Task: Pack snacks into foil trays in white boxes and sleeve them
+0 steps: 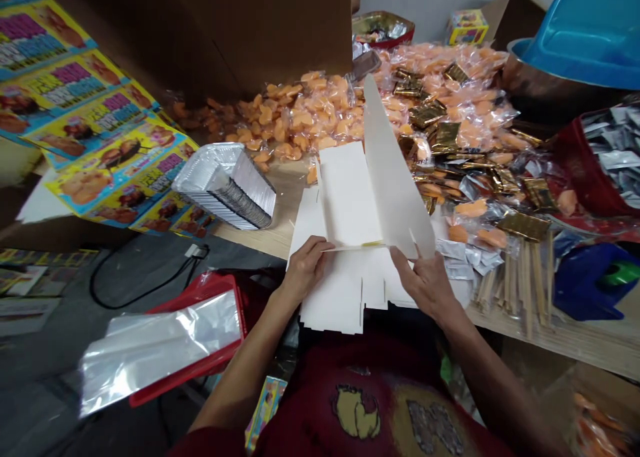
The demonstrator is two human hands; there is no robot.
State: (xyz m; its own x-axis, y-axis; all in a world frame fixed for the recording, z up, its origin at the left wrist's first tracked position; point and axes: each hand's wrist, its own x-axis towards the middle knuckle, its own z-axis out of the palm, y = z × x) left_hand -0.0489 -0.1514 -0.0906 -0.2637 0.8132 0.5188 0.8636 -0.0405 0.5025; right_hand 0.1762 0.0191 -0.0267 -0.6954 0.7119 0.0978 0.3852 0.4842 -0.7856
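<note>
Workroom as I view it from my remote station: a grey floor lies to the left, and a wooden table spans the middle, bearing a large brown cardboard box and a heap of bagged orange pieces. At its near edge, directly before the torso, lies the white carton blank, part folded; its long axis runs away from the body, with a tall flap standing along its right side and slotted panels extending toward me. A nested stack of foil trays stands just left of it. Both hands touch the blank, so neither is nearer: I see the left hand curled, pinching the left end of a crosswise fold, and the right hand closed about the right corner, some fingertips hidden; the fold spans the gap between them, square to the long axis
</note>
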